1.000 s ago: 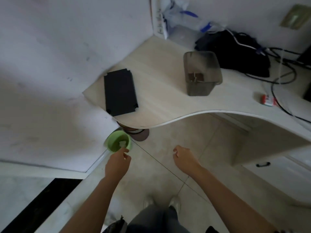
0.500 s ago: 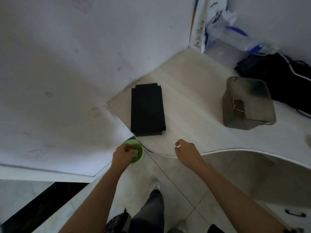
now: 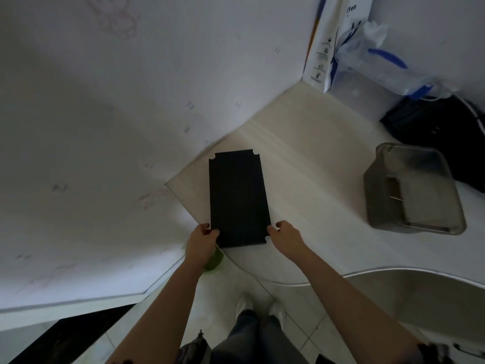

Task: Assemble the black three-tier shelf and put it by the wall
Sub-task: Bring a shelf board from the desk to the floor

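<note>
A flat black shelf panel [image 3: 237,198] with notched corners lies on the pale wooden desk [image 3: 309,158], close to the wall and reaching the desk's near edge. My left hand [image 3: 202,241] grips the panel's near left corner, thumb on its edge. My right hand [image 3: 284,236] has its curled fingers against the near right corner and pinches that edge. No other shelf parts show on the desk.
A green cup [image 3: 214,261] stands on the floor below the desk edge, partly hidden by my left hand. A grey translucent bin [image 3: 412,187] sits at the right, a black bag [image 3: 443,132] behind it, and a white box [image 3: 330,43] and a plastic bag [image 3: 372,61] in the corner.
I have stepped closer to the desk. My left hand rose from the green cup to the panel's left corner, and my right hand moved forward to its right corner.
</note>
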### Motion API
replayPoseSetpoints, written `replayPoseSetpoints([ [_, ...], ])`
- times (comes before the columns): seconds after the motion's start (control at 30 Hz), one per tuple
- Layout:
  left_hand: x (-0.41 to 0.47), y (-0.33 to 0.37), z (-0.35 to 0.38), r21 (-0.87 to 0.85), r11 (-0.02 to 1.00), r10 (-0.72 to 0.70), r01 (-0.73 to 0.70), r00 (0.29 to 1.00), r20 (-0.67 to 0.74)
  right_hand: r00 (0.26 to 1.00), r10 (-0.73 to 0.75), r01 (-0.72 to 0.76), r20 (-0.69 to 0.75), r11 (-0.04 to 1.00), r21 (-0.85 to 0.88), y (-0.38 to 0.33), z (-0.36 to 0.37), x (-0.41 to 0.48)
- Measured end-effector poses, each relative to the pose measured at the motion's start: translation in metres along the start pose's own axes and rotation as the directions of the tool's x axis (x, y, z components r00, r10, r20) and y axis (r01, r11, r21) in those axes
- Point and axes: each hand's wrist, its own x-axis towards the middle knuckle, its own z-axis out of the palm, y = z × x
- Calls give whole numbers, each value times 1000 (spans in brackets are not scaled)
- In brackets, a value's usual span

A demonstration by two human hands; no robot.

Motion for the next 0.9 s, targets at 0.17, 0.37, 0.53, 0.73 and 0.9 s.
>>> replayPoseSetpoints([
  [0.17,7,4,10,-121,991,-62,63,998,12,997,33,-34,70,999,4,-16,0,14],
  [0.37,2,8,17,-212,975,-66,71,997,29,985,57,-59,162,998,7,-24,-2,24],
  [0.53,0,14,24,-285,953,-105,100,994,-4,982,52,-66,183,995,72,-22,-11,27],
  [0.73,-8,16,37,-296,955,-77,36,989,-126,993,22,-41,120,987,155,-15,-24,27],
  [0.9,-10,20,35,-430,902,-97,41,989,-108,988,61,-98,142,958,270,-16,-42,26],
])
